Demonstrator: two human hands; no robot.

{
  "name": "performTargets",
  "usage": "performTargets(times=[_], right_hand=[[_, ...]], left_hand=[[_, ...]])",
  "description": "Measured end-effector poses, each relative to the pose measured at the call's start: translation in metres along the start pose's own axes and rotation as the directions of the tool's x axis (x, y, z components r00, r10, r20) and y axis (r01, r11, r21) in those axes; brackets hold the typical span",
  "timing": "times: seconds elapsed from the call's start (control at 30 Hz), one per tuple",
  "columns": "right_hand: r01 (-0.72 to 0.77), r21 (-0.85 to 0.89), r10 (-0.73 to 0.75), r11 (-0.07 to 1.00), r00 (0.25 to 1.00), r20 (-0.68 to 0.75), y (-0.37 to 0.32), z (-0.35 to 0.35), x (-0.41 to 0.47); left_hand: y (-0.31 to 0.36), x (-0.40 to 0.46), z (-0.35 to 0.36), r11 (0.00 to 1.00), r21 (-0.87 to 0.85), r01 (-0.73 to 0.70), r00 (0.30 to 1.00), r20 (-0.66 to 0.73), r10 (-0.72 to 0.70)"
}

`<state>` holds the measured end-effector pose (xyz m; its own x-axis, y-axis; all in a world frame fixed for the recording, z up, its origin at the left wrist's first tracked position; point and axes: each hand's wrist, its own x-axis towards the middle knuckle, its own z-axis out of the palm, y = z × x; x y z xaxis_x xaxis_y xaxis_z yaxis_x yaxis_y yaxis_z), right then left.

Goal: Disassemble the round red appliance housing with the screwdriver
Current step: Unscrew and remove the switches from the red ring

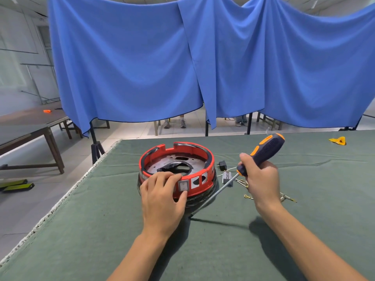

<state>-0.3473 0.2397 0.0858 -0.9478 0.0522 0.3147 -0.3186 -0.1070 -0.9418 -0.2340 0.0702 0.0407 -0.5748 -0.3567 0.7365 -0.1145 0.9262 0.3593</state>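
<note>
While gripped: red housing (176,159); metal plate (162,165) inside

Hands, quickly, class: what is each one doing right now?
Left hand: fingers curled over the near rim of the red housing, gripping it.
Right hand: gripping the screwdriver, tip pointing down towards the table.
</note>
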Motion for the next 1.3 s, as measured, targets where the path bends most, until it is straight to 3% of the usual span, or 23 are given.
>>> performTargets(times=[0.17, 0.3, 0.7, 1.3], right_hand=[[0.31, -0.087, -0.3, 0.947, 0.948, 0.105, -0.031, 0.007, -0.024], [0.461, -0.087, -0.458, 0.883, 0.887, 0.053, -0.052, 0.013, -0.039], [0.58, -0.144, -0.581, 0.802, 0.813, 0.041, -0.087, 0.033, -0.034], [0.635, -0.257, -0.638, 0.729, 0.766, 0.08, -0.094, 0.043, -0.03]], left_hand=[[0.001, 0.001, -0.003, 0.997, -0.063, 0.044, 0.997, 0.069, -0.039], [0.0, 0.002, -0.005, 0.996, -0.081, 0.048, 0.994, 0.102, -0.04], [0.002, 0.0, -0.004, 0.993, -0.095, 0.077, 0.992, 0.108, -0.066], [-0.003, -0.001, -0.003, 0.991, -0.099, 0.089, 0.99, 0.116, -0.078]])
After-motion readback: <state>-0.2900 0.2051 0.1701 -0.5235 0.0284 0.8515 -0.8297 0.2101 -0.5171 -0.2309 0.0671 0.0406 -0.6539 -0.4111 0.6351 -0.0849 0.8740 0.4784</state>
